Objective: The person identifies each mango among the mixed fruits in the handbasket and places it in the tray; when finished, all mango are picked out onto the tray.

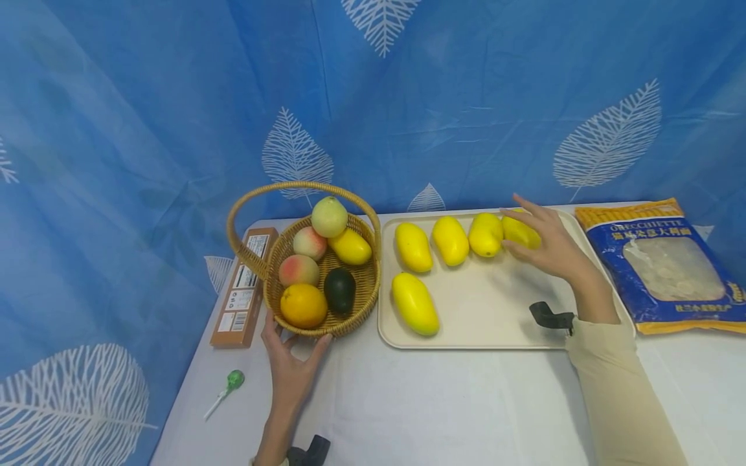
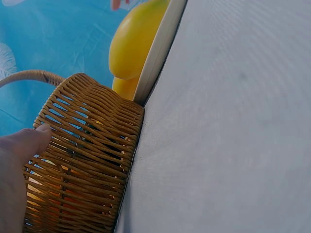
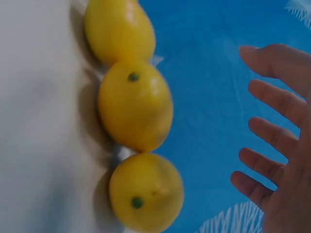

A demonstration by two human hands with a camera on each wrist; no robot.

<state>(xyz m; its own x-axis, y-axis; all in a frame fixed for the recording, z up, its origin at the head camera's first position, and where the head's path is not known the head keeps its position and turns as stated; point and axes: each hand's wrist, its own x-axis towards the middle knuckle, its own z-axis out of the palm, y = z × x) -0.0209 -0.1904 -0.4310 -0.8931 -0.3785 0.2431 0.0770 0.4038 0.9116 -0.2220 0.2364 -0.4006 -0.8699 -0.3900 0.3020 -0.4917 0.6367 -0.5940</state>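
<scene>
My left hand [image 1: 293,372], thumb and fingers spread, rests against the near side of a wicker basket [image 1: 366,314]. The left wrist view has its thumb [image 2: 36,141] lying on the woven wall. The basket holds peaches [image 1: 299,270], an orange [image 1: 304,305], a dark green avocado [image 1: 340,291], a yellow mango [image 1: 351,247] and a pale round fruit [image 1: 329,217]. Over the beige tray [image 1: 484,314], my right hand [image 1: 550,244] is spread beside the rightmost mango [image 1: 517,228], partly covering it. In the right wrist view, its fingers stand apart from the mangoes [image 3: 136,107], gripping nothing.
Several other mangoes [image 1: 451,241] line the tray's back, and one mango [image 1: 415,304] lies nearer its left front. Right of the tray is a blue pasta bag [image 1: 676,268]. An orange-brown box [image 1: 245,288] and a green lollipop [image 1: 235,380] lie at the left.
</scene>
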